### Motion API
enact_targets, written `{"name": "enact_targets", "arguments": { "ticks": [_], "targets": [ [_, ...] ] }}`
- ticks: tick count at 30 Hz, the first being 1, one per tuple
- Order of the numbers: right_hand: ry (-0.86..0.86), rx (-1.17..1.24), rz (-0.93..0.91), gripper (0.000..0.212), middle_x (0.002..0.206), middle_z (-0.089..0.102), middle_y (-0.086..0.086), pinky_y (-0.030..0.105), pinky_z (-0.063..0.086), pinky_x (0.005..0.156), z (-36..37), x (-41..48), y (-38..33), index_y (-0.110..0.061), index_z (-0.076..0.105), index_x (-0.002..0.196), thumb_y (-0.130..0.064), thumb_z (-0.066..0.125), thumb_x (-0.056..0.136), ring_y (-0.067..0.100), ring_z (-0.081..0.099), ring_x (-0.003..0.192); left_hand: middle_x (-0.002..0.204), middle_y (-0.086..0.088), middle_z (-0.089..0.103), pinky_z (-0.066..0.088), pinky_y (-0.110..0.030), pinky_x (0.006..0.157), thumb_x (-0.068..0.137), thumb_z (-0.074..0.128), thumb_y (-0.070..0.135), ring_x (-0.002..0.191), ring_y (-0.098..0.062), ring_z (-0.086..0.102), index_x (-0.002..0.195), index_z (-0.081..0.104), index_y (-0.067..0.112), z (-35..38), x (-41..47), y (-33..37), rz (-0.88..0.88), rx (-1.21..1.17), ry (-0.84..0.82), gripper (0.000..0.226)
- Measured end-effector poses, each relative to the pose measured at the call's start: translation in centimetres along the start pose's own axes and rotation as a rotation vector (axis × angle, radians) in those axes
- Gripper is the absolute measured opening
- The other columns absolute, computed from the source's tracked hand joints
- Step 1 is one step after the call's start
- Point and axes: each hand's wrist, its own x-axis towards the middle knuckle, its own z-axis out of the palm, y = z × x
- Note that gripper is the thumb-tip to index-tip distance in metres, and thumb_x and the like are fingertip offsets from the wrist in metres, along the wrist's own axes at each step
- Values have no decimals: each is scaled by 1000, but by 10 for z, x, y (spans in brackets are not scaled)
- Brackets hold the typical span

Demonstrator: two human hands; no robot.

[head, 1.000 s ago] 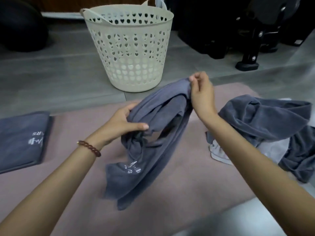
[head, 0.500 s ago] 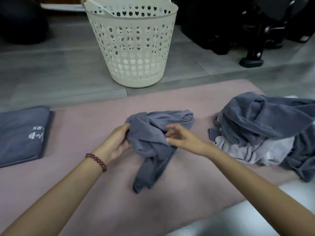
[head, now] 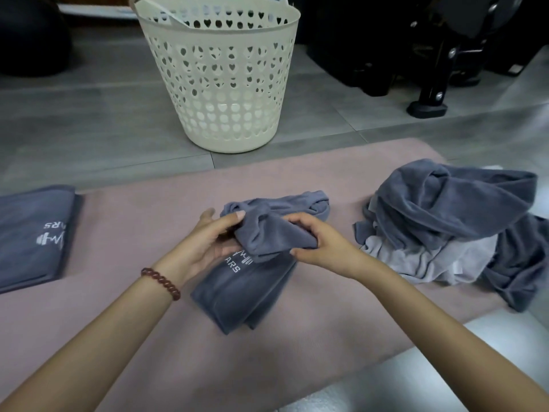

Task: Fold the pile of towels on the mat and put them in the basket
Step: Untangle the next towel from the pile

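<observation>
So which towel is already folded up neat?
The grey towel at the far left: it lies flat as a tidy rectangle, logo up. The middle towel, gripped by the left hand and right hand, is bunched; the pile on the right is crumpled.

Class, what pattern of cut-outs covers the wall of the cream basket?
Rows of heart-shaped holes across the basket, shown best in the head view.

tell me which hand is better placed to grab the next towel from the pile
Probably the right. The right hand grips the bunched towel on the side next to the pile at the right end of the mat; the left hand holds its other side, toward the folded towel.
</observation>
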Motion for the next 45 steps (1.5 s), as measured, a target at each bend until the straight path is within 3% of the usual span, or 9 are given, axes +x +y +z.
{"name": "enact_targets", "arguments": {
  "ticks": [2,6,10,19,28,34,38,42,45],
  "targets": [
    [29,-101,-85,49,109,58,-17,9,41,85,0,-2,-3,-23,53,115,11,56,80,-11,55,98,141,-2,38,58,-35,70,51,82,46,105,-12,60,147,4,34,-5,1,-4,-9,163,22,125],
    [114,-139,-221,46,107,62,-18,11,41,91,2,-3,-7,-24,60,108,12,53,80,-5,57,105,140,0,37,50,-32,92,50,72,54,118,-8,49,122,55,31,0,-4,-5,96,506,-153,77],
    [318,12,-163,45,84,66,-16,13,46,76,-2,0,-8,-18,65,87,21,49,74,-5,60,83,132,2,35,20,5,95,69,76,30,118,9,33,106,59,21,5,-4,-8,229,830,-238,41],
    [657,190,118,25,88,58,7,29,43,79,-25,5,3,-4,55,89,-17,37,101,11,52,83,87,-10,66,50,-25,72,97,46,21,81,-17,60,97,60,-8,3,-1,11,491,282,169,32],
    [433,-117,-17,14,79,57,-4,16,38,66,-52,-10,0,-18,57,88,-4,56,91,0,48,68,78,-3,48,38,-18,63,100,41,19,66,2,43,74,48,24,-9,-1,23,699,496,312,27],
    [-429,-37,174,20,88,57,8,24,42,78,-60,-30,-19,-10,65,97,-11,71,78,13,51,82,106,-1,62,32,0,87,99,41,12,90,13,46,110,65,17,-18,1,32,733,780,343,27],
    [-125,10,109,29,103,58,8,19,46,85,-36,-19,-30,-18,58,112,-10,66,85,3,55,88,95,35,64,37,-4,87,95,48,6,98,16,55,109,62,24,1,-14,31,702,690,37,27],
    [-14,170,14,52,117,56,4,22,49,86,-4,-1,-50,-18,43,125,-14,71,81,2,58,94,89,5,54,38,-9,81,85,59,26,85,5,51,102,70,24,28,-19,34,830,853,-173,20],
    [47,82,-65,41,89,59,-4,20,47,72,19,11,-56,-24,44,105,-21,71,75,3,57,80,84,1,48,38,-10,79,84,60,19,81,5,48,102,68,17,46,-19,40,908,835,-186,20]
  ]
}}
